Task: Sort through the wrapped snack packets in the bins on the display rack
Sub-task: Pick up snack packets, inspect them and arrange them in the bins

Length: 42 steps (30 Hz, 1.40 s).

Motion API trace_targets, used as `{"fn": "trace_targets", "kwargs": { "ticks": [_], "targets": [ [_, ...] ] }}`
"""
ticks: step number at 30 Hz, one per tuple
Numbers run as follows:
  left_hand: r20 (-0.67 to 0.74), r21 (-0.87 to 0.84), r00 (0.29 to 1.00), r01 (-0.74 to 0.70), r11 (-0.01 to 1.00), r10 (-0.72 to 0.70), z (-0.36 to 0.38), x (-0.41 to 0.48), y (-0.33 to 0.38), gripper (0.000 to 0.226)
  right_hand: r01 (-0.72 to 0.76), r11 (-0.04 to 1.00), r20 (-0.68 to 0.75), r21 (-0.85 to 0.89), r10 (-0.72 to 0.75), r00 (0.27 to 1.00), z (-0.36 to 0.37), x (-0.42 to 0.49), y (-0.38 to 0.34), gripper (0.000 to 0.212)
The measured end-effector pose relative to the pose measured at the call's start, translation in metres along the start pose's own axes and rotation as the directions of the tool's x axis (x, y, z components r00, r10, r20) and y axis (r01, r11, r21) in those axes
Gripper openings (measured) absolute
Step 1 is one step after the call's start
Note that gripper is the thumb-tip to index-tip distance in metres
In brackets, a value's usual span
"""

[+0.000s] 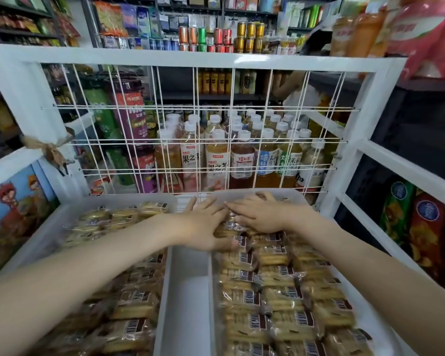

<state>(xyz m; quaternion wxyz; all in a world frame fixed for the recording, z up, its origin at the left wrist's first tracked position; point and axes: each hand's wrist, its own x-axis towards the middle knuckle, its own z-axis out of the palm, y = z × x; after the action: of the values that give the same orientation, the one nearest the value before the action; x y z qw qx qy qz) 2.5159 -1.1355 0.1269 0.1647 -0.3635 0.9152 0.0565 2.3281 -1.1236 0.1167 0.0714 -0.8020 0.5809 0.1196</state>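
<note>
Shop shelving crowded with cans and packets rises behind the white display rack (190, 59), whose wire grid (195, 145) fronts rows of bottled tea (242, 160). Two translucent bins sit side by side on it, the left bin (113, 199) and the right bin (288, 192), both filled with wrapped snack packets (275, 268). The left hand (206, 222) and the right hand (263, 214) lie flat, fingers spread, on the packets at the right bin's far end, gripping nothing. Sorting well probably means sweeping lightly and lifting one packet at a time, since the slick wrappers would slide and the contents could crush.
</note>
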Motion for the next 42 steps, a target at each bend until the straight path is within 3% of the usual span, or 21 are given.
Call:
{"fn": "trace_targets", "kwargs": {
  "ticks": [4,11,19,21,24,31,33,36,40,42],
  "targets": [
    [-0.006,-0.001,1.000,0.008,1.000,-0.008,0.000,-0.001,0.000,0.088,-0.017,1.000,-0.034,0.013,0.018,0.999,-0.003,-0.007,-0.004,0.053],
    [-0.020,-0.006,0.999,0.029,1.000,-0.029,-0.001,-0.028,0.029,0.086,-0.012,0.981,-0.123,0.195,0.037,0.992,-0.012,-0.063,-0.011,0.064],
    [0.131,-0.021,0.991,0.024,0.999,-0.021,0.010,-0.084,0.090,0.108,0.089,0.935,-0.127,0.343,-0.048,0.991,0.017,-0.154,-0.045,0.084],
    [0.087,-0.027,0.995,0.053,0.998,-0.051,0.018,-0.090,0.100,0.103,0.139,0.921,-0.169,0.364,-0.081,0.982,0.026,-0.167,-0.049,0.066],
    [-0.012,-0.057,0.993,0.115,0.992,-0.116,0.031,-0.099,0.114,0.083,0.165,0.954,-0.229,0.250,-0.108,0.968,0.042,-0.175,-0.054,0.033],
    [-0.325,-0.313,0.896,0.200,0.929,-0.302,0.064,-0.129,0.140,0.058,0.154,0.963,-0.364,0.223,-0.064,0.929,0.054,-0.187,-0.058,0.022],
    [-0.384,-0.347,0.864,0.192,0.918,-0.326,0.074,-0.137,0.150,0.061,0.154,0.957,-0.394,0.245,-0.047,0.918,0.057,-0.187,-0.060,0.020],
    [-0.429,-0.213,0.864,0.186,0.959,-0.263,0.092,-0.147,0.161,0.072,0.153,0.958,-0.399,0.242,-0.045,0.916,0.060,-0.189,-0.062,0.013],
    [-0.517,-0.100,0.836,0.155,0.983,-0.184,0.101,-0.150,0.154,0.104,0.101,0.974,-0.251,0.202,-0.049,0.967,0.046,-0.187,-0.061,0.017],
    [-0.499,-0.107,0.847,0.152,0.982,-0.186,0.099,-0.152,0.150,0.101,0.075,0.980,-0.164,0.182,-0.045,0.985,0.039,-0.187,-0.062,0.020]
  ]
}}
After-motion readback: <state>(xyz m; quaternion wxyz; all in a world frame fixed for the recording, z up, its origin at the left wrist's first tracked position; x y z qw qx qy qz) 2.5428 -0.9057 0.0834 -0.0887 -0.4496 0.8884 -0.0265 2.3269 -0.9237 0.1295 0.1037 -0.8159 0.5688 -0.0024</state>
